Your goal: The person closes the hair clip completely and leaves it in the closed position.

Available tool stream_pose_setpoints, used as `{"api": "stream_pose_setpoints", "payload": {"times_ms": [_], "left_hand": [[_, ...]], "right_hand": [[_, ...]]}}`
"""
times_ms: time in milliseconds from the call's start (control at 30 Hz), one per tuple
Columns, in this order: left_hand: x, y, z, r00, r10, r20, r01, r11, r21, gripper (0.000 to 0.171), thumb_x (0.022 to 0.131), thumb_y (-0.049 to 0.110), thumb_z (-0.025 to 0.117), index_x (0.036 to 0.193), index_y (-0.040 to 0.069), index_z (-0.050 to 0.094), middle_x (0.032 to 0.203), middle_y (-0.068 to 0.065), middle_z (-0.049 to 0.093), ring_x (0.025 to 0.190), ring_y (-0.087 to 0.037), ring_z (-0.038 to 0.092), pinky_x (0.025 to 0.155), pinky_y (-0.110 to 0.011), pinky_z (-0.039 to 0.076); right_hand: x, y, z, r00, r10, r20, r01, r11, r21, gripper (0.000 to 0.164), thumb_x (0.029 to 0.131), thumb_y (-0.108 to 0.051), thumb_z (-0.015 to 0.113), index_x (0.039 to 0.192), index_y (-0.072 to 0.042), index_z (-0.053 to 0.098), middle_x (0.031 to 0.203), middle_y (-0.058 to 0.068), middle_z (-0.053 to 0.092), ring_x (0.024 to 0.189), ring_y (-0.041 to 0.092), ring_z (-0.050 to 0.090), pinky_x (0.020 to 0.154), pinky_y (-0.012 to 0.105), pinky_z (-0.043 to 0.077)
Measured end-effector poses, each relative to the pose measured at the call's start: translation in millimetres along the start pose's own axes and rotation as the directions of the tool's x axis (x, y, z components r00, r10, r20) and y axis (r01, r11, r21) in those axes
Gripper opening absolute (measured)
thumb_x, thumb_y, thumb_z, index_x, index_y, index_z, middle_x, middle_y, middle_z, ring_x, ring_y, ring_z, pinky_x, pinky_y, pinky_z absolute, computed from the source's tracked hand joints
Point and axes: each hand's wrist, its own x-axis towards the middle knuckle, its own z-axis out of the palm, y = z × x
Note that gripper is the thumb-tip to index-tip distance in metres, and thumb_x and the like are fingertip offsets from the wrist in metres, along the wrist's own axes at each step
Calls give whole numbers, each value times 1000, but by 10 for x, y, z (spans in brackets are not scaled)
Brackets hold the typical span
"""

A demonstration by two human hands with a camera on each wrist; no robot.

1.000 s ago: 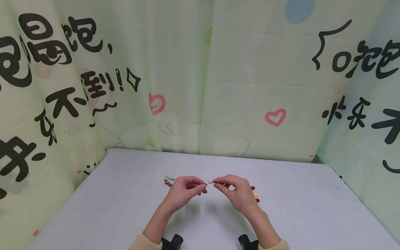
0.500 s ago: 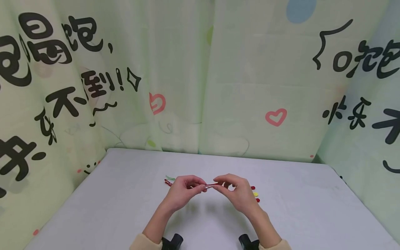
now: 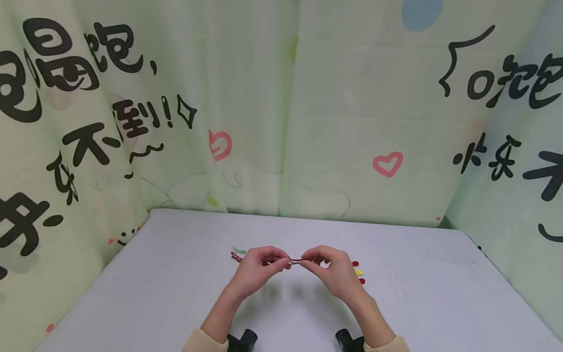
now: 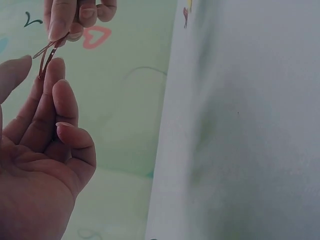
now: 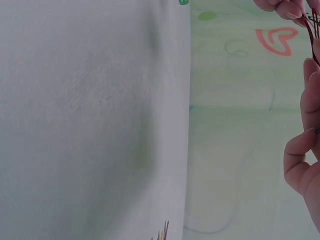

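Pale green curtains [image 3: 334, 117] hang behind and on both sides of the table [image 3: 176, 298], printed with large black characters and pink hearts, and we see the white tabletop spread out below them. Beginning at the left, we find a beige left sleeve [image 3: 205, 342] at the bottom edge. Farther back on the table lie a dark red piece [image 3: 236, 256] and, just behind it, a green piece [image 3: 239, 251], both partly looped and too small for us to make out well. Next comes the left hand [image 3: 264, 265], raised over the table, its thumb and fingertips holding the spread prongs of a slim red clip [image 4: 51, 54] (in the left wrist view we can even spot small holes along its strip). We see the clip in the air between the two hands. On its other side the right hand [image 3: 333, 271] pinches it narrowly between thumb and fingers. Just beyond that hand we notice a row of small pieces, red ends [image 3: 362, 281] with a yellow one [image 3: 359, 273] between, partly hidden. Last, we reach the beige right sleeve [image 3: 387, 344].
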Motion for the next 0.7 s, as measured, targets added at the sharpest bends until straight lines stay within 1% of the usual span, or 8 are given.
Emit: {"api": "stream_pose_setpoints", "payload": {"times_ms": [167, 233, 400, 600, 700], "left_hand": [[6, -10, 0, 1000, 2, -4, -2, 999, 40, 14, 90, 20, 79, 99, 10, 75, 86, 2, 72, 83, -19, 66, 74, -31, 49], [9, -19, 0, 1000, 8, -7, -8, 999, 47, 14, 89, 19, 79, 98, 10, 75, 85, 3, 72, 82, -15, 66, 74, -29, 48], [3, -37, -3, 999, 32, -10, -31, 996, 83, 10, 89, 17, 79, 96, 11, 75, 83, 5, 72, 81, -13, 66, 73, -28, 45], [-2, -44, -4, 998, 56, -27, -51, 986, 158, 4, 90, 17, 77, 91, 14, 76, 80, 8, 71, 81, -12, 63, 73, -28, 44], [0, -47, -4, 997, 67, -42, -59, 983, 173, 3, 90, 16, 78, 89, 13, 76, 78, 8, 71, 78, -11, 62, 71, -27, 44]], "right_hand": [[6, -26, 0, 999, 38, 4, -38, 999, -12, 8, 86, -14, 82, 90, -18, 76, 81, -13, 69, 79, 13, 59, 71, 30, 49], [8, -37, 2, 999, 51, 11, -51, 999, -21, 7, 86, -14, 82, 89, -17, 76, 80, -13, 68, 79, 14, 59, 71, 30, 49], [7, -46, 9, 998, 58, 30, -57, 998, -33, 8, 87, -12, 81, 89, -16, 74, 79, -12, 67, 78, 15, 58, 69, 31, 50], [-2, -33, 17, 998, 18, 61, -15, 999, -53, 7, 89, -13, 78, 88, -15, 72, 77, -11, 64, 74, 14, 56, 64, 27, 49], [-4, -34, 31, 998, -4, 64, 7, 999, -54, 7, 90, -13, 78, 87, -15, 71, 76, -11, 63, 72, 12, 55, 62, 26, 48]]}}
